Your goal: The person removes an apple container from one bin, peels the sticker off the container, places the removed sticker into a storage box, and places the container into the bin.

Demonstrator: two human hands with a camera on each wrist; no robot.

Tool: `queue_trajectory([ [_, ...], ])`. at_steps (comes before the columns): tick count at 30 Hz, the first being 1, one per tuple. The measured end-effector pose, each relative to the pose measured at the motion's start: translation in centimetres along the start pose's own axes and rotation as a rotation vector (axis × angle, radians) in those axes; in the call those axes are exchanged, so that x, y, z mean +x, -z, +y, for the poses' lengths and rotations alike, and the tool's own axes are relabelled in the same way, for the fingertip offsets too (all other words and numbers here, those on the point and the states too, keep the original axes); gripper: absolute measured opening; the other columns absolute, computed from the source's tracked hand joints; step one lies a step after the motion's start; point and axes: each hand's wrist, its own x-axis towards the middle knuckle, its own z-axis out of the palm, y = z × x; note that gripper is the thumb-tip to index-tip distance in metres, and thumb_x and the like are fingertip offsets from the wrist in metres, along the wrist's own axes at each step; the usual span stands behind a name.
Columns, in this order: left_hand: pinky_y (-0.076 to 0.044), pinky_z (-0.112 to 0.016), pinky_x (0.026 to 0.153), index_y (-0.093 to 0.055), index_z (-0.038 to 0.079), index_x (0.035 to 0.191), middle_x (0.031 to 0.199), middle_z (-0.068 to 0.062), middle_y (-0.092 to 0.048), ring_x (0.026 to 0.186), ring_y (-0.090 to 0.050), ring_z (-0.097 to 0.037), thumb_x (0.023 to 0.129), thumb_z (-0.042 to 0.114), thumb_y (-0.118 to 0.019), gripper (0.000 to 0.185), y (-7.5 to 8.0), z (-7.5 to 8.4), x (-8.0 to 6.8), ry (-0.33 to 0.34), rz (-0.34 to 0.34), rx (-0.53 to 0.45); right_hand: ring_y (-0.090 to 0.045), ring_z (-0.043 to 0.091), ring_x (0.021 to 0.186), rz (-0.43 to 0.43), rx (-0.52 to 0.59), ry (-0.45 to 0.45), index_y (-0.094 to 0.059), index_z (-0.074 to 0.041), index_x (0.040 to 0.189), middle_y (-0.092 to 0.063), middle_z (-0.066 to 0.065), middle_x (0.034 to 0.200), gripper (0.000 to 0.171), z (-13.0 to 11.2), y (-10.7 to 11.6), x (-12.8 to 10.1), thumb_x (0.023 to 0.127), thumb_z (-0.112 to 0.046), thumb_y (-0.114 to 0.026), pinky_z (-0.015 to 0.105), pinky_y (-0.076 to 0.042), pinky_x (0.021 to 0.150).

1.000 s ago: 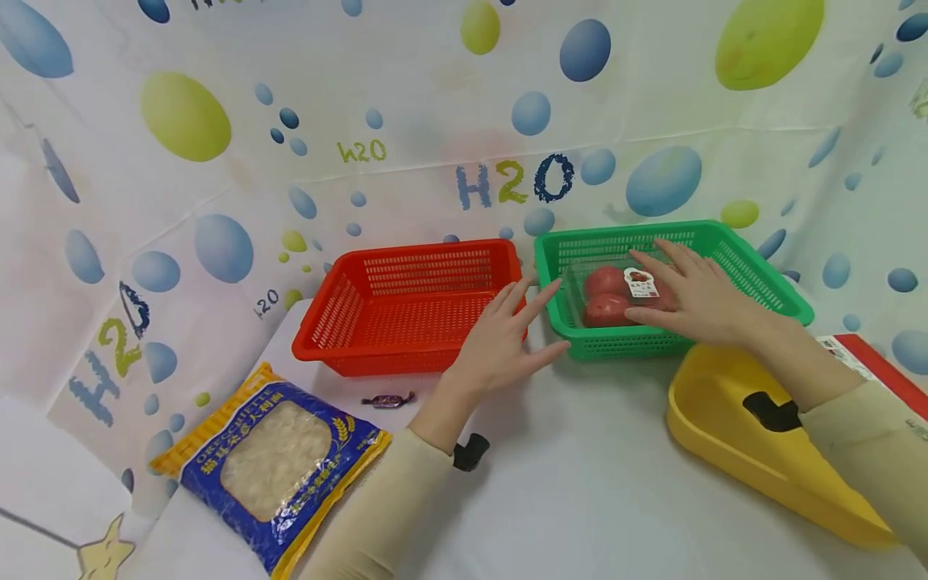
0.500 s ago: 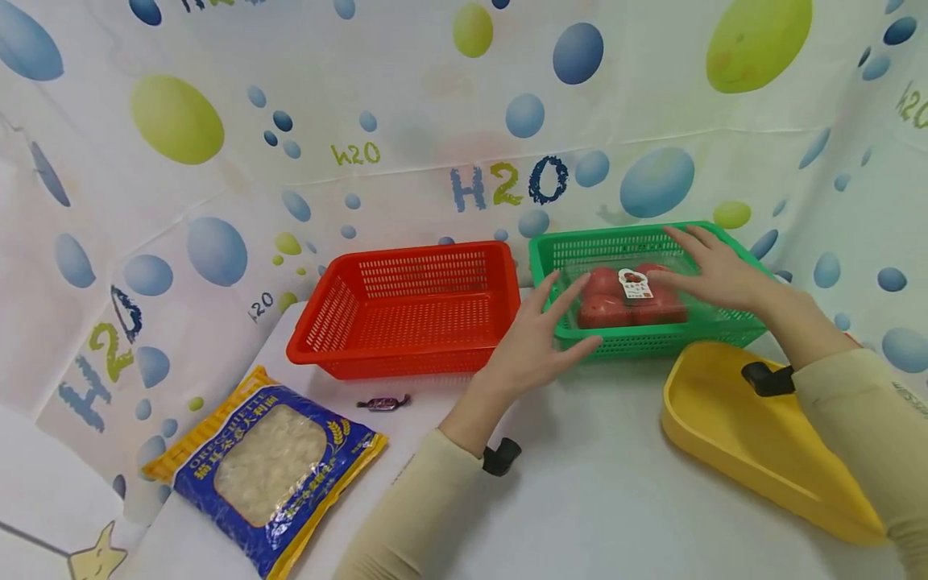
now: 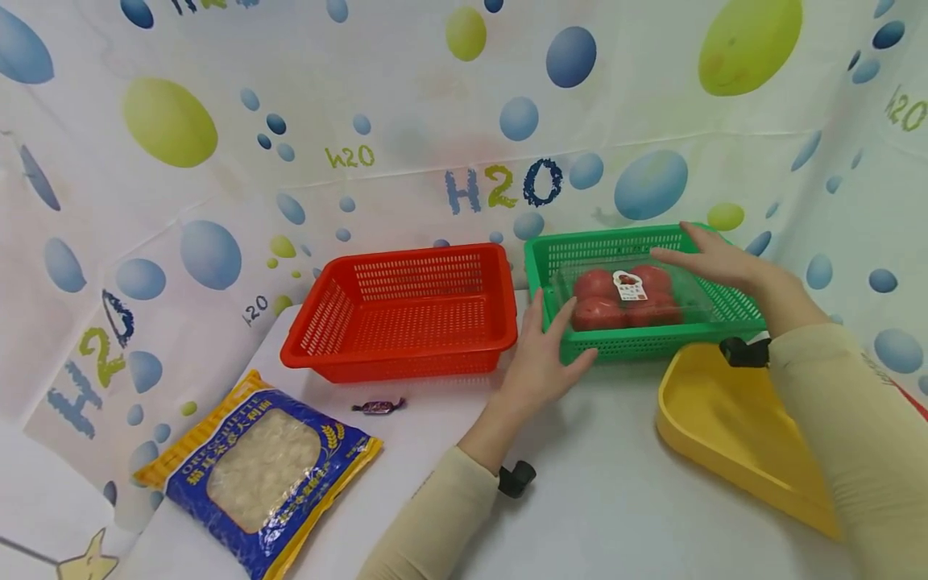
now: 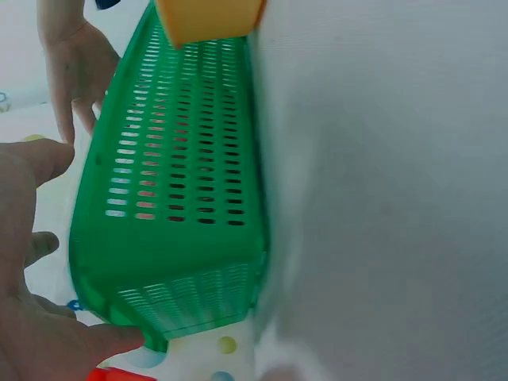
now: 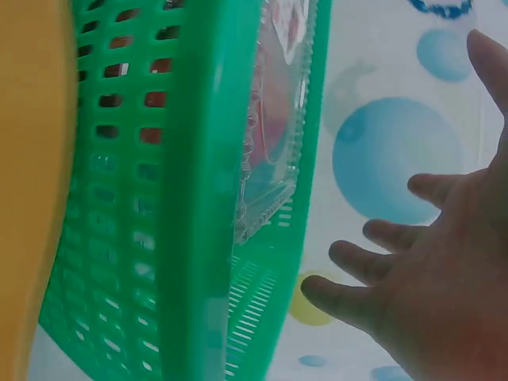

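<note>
Lighting bright, even, diffuse; source probably overhead, not visible. Soft faint shadows under the red basket [image 3: 406, 310] and the left hand [image 3: 540, 362]. Head view sharp at centre, bowed toward the frame edges. Both wrist views soft; green basket [image 4: 178, 198] wall close and blurred. White tabletop [image 4: 381, 190] nearly washed out.

1. Two baskets stand side by side at the back of the table [image 3: 623, 499]: an empty basket [image 3: 406, 310] on the left, a basket holding a tomato pack [image 3: 625, 296] on the right [image 3: 652, 342].
2. The left hand [image 3: 540, 362] is at the right basket's front left corner; the right hand [image 3: 714, 258] is over its far right side.
3. A tray [image 3: 732, 435] lies in front of the right basket.
4. A pasta bag [image 3: 264, 471] lies front left, with a wrapped candy [image 3: 379, 405] between it and the empty basket.
</note>
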Motion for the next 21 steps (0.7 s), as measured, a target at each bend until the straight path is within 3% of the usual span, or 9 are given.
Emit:
queue_trajectory([
  [4, -0.049, -0.048, 0.101, -0.037, 0.027, 0.158, 0.169, -0.009, -0.005, 0.151, -0.018, -0.029, 0.092, 0.044, -0.071, 0.076, -0.7, -0.4, -0.2, 0.020, 0.030, -0.054, 0.009, 0.054, 0.146, -0.057, 0.087, -0.059, 0.021, -0.004, 0.156, 0.017, 0.030, 0.162, 0.108, 0.9, 0.2, 0.4, 0.098, -0.067, -0.045, 0.077, -0.005, 0.109],
  [10, -0.048, -0.049, 0.102, -0.040, 0.019, 0.157, 0.168, -0.007, -0.006, 0.150, -0.020, -0.029, 0.092, 0.040, -0.073, 0.075, -2.0, -1.2, -0.4, 0.023, 0.078, -0.238, 0.002, 0.062, 0.142, -0.126, 0.222, -0.111, 0.028, -0.007, 0.153, 0.025, 0.028, 0.160, 0.106, 2.5, 0.9, 1.3, 0.099, -0.067, -0.041, 0.075, -0.008, 0.110],
  [16, -0.046, -0.042, 0.104, -0.043, 0.012, 0.154, 0.168, -0.007, -0.014, 0.150, -0.022, -0.025, 0.091, 0.034, -0.075, 0.074, -2.8, -1.9, -0.2, -0.004, 0.173, -0.369, 0.003, 0.059, 0.144, -0.134, 0.374, -0.123, 0.029, -0.005, 0.152, 0.023, 0.029, 0.160, 0.106, 3.8, 1.3, 2.5, 0.101, -0.063, -0.044, 0.071, -0.011, 0.113],
  [21, -0.048, -0.039, 0.101, -0.049, 0.006, 0.149, 0.166, -0.008, -0.020, 0.148, -0.028, -0.026, 0.091, 0.028, -0.077, 0.068, -3.4, -2.3, 0.0, -0.023, 0.238, -0.504, 0.006, 0.058, 0.144, -0.198, 0.442, -0.124, 0.025, -0.001, 0.153, 0.019, 0.035, 0.158, 0.104, 5.0, 1.0, 3.5, 0.102, -0.063, -0.041, 0.068, -0.011, 0.115],
])
